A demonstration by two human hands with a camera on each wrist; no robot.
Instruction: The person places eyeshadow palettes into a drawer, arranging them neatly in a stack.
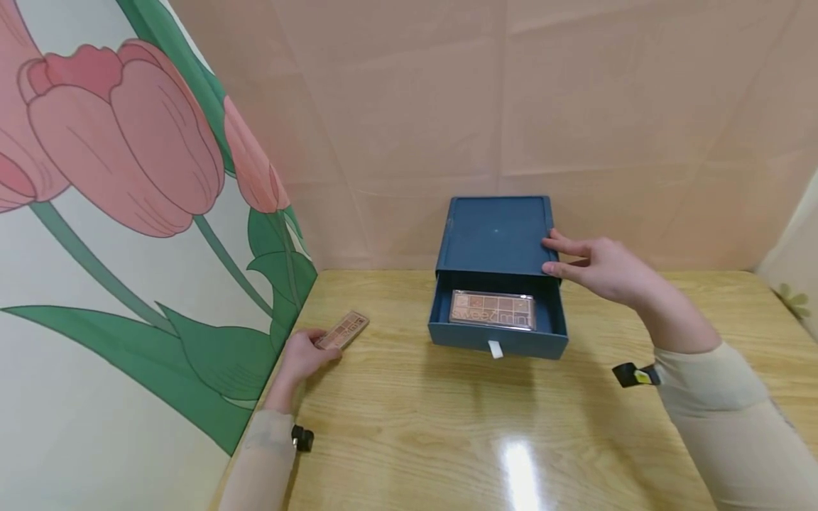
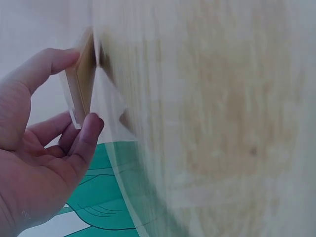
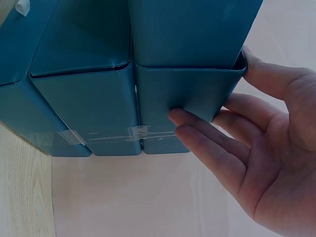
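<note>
In the head view my left hand (image 1: pixel 303 358) holds an eyeshadow palette (image 1: pixel 345 330) by its near end, just over the table's left side. The left wrist view shows this palette (image 2: pixel 84 74) edge-on between thumb and fingers. A blue drawer box (image 1: pixel 498 234) stands at the back with its top drawer (image 1: pixel 498 342) pulled out. Inside lies a second eyeshadow palette (image 1: pixel 492 309) with a clear lid. My right hand (image 1: pixel 603 268) touches the box's right edge. In the right wrist view its fairly straight fingers (image 3: pixel 212 148) lie against the box's side.
Stacked drawer units (image 3: pixel 84 108) joined with clear tape show in the right wrist view. A white pull tab (image 1: pixel 495 349) hangs from the open drawer. The wooden table (image 1: pixel 396 426) meets a tulip-printed wall covering (image 1: pixel 128 142) at left and a pinkish sheet (image 1: pixel 396 128) behind.
</note>
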